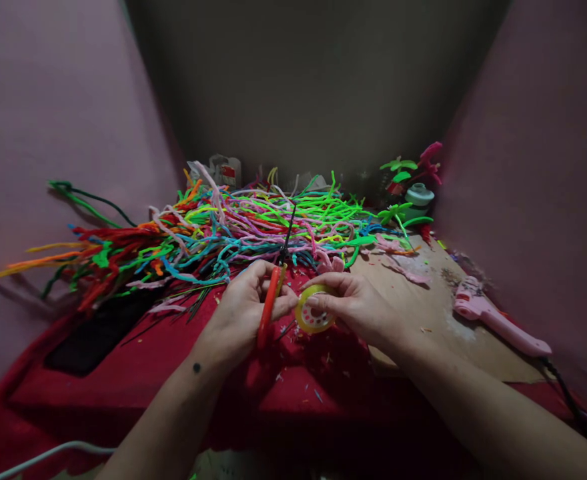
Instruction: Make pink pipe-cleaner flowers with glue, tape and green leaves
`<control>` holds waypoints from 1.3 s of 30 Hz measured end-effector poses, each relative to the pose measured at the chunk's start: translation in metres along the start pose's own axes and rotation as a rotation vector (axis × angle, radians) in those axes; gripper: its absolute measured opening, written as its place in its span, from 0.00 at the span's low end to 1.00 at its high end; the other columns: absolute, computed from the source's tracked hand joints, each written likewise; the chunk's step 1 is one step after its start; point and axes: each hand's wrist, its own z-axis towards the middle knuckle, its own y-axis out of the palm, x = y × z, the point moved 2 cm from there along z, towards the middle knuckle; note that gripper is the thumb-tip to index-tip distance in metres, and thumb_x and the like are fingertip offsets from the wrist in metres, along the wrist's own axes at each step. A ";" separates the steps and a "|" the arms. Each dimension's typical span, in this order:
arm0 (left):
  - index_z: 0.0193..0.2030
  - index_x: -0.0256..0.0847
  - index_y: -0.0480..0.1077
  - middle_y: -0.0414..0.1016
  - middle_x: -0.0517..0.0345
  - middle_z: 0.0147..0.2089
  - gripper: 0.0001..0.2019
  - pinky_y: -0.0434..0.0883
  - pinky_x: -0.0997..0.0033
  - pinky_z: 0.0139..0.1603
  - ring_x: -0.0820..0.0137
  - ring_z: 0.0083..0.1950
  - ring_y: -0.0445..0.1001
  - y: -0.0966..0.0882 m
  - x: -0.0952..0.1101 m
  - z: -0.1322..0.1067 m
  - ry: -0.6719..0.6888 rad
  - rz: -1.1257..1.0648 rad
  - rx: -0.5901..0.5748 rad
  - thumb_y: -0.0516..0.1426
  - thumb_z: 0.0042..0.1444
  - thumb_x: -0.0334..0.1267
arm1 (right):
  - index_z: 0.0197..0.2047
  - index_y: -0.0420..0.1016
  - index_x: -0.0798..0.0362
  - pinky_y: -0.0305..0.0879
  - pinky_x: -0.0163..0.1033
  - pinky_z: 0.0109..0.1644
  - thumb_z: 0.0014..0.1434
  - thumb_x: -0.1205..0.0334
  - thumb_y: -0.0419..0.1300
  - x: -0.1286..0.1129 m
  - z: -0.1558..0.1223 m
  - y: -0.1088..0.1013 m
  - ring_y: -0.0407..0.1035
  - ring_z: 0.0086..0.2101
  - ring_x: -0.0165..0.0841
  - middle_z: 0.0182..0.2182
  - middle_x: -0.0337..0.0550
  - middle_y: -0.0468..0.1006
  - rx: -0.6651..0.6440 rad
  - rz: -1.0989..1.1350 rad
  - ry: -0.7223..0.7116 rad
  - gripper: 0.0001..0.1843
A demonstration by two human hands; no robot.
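Observation:
My left hand [243,303] is closed round a red-handled tool [269,303]. A thin dark length points up and away from the tool's far end; I cannot tell whether it is part of the tool. In my right hand [348,300], pinched between thumb and fingers, is a roll of yellowish tape [318,323] with a pale, hole-dotted core. The left fingertips come up close to the tape's left edge, and whether they grip its loose end is too small to tell. Behind both hands lies a big heap of coloured pipe cleaners [253,227].
A pink glue gun [501,323] with a dark cord rests on a tan board [453,353] at right. Behind it stand a pale jar [418,195] and fuzzy green and pink shapes. A dark flat slab [86,340] lies left on the red cloth [138,383]. Walls rise on both sides.

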 end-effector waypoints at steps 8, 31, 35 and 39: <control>0.30 0.39 0.60 0.65 0.69 0.24 0.14 0.62 0.81 0.25 0.79 0.25 0.65 -0.002 0.002 0.008 0.091 0.028 -0.055 0.63 0.41 0.34 | 0.30 0.72 0.56 0.61 0.30 0.19 0.47 0.58 0.65 0.002 -0.001 0.002 0.65 0.17 0.25 0.22 0.38 0.74 -0.086 0.130 0.129 0.10; 0.32 0.39 0.60 0.63 0.69 0.17 0.12 0.56 0.79 0.17 0.78 0.16 0.60 0.021 0.044 0.065 0.200 0.019 -0.154 0.61 0.47 0.38 | 0.42 0.79 0.47 0.63 0.48 0.54 0.51 0.61 0.64 -0.031 0.003 -0.047 0.72 0.44 0.37 0.42 0.43 0.80 0.095 0.327 -0.298 0.13; 0.32 0.39 0.61 0.68 0.66 0.21 0.08 0.61 0.78 0.20 0.77 0.20 0.65 0.023 0.036 0.061 0.226 0.008 -0.250 0.57 0.51 0.37 | 0.43 0.79 0.46 0.60 0.49 0.57 0.51 0.61 0.64 -0.022 0.001 -0.052 0.69 0.50 0.39 0.47 0.43 0.78 0.175 0.256 -0.334 0.14; 0.33 0.40 0.61 0.72 0.62 0.30 0.10 0.68 0.75 0.32 0.74 0.30 0.71 0.030 0.031 0.055 0.236 0.018 -0.233 0.59 0.45 0.34 | 0.44 0.78 0.45 0.56 0.49 0.62 0.50 0.65 0.65 -0.023 -0.003 -0.055 0.65 0.54 0.37 0.50 0.42 0.76 0.306 0.079 -0.499 0.16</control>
